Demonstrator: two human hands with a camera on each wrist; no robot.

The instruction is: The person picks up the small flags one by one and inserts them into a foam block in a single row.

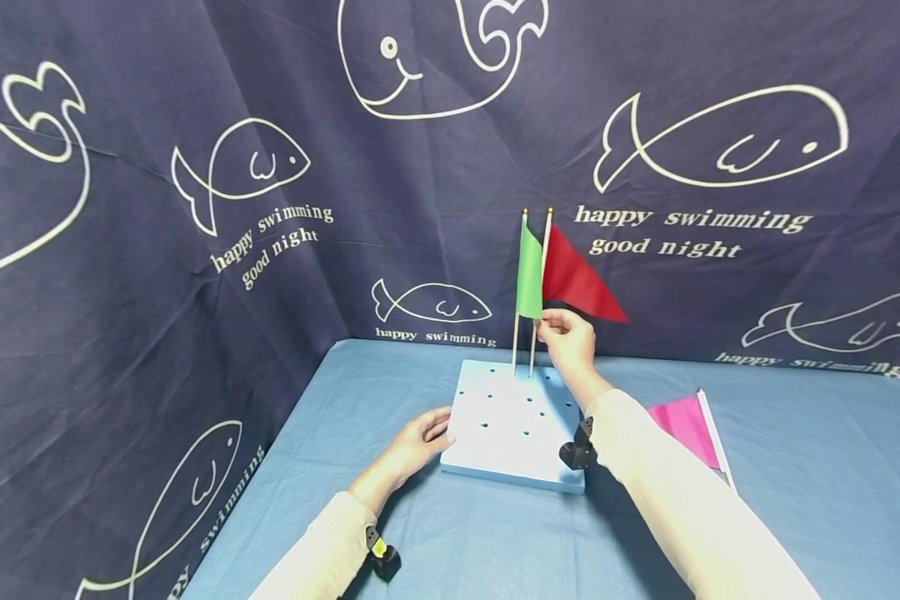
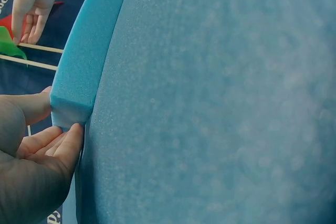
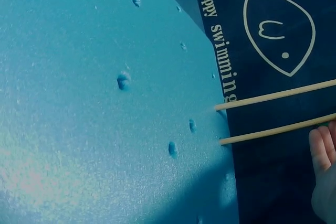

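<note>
My right hand point(image 1: 570, 340) pinches the wooden stick of a red triangular flag point(image 1: 579, 283) just below its cloth. Beside it a green flag point(image 1: 528, 275) stands upright on its own stick. Both sticks meet the far part of a pale blue foam board point(image 1: 495, 457) dotted with small holes, and in the right wrist view the lower end of the red flag's stick point(image 3: 273, 131) reaches the board surface. On the board's left edge, my left hand point(image 1: 418, 437) grips the foam, its thumb and fingers point(image 2: 68, 148) on either side of the edge.
A pink flag point(image 1: 686, 427) on a white stick lies on the blue cloth-covered table point(image 1: 810, 467), right of the board and partly behind my right sleeve point(image 1: 667, 483). Dark blue fabric point(image 1: 435, 192) with white fish drawings hangs behind and to the left.
</note>
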